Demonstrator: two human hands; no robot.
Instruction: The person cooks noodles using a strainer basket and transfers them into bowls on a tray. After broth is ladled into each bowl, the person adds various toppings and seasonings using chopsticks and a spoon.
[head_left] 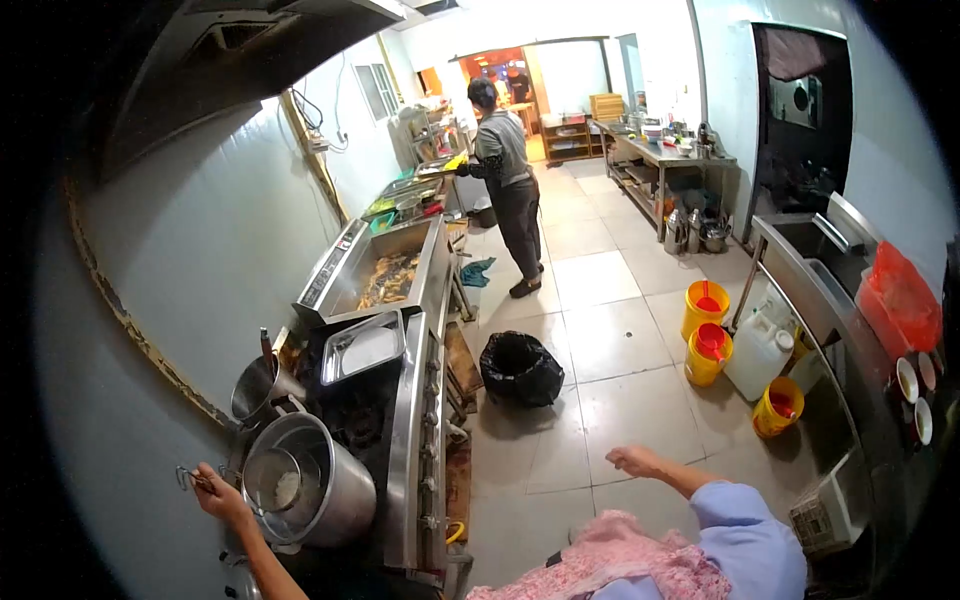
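Note:
My left hand (222, 497) is closed around the wire handle of a round metal strainer (266, 474). The strainer sits inside a tall metal stockpot (347, 492) on the stove, with a small pale clump in it that I cannot make out. Out over the floor tiles, my right hand (632, 461) hangs in the air with loosely extended fingers and touches nothing. A smaller saucepan (262, 385) with an upright handle stands behind the stockpot. Beyond it, a shallow steel tray (363, 347) rests on the stove.
A black-lined bin (521, 370) stands on the floor ahead. Further off, a co-worker (508, 180) stands by the left counter, past a fryer (390, 278) holding browned food. Yellow buckets (704, 365) and a white jug (760, 350) line the right, beside a steel sink (815, 240).

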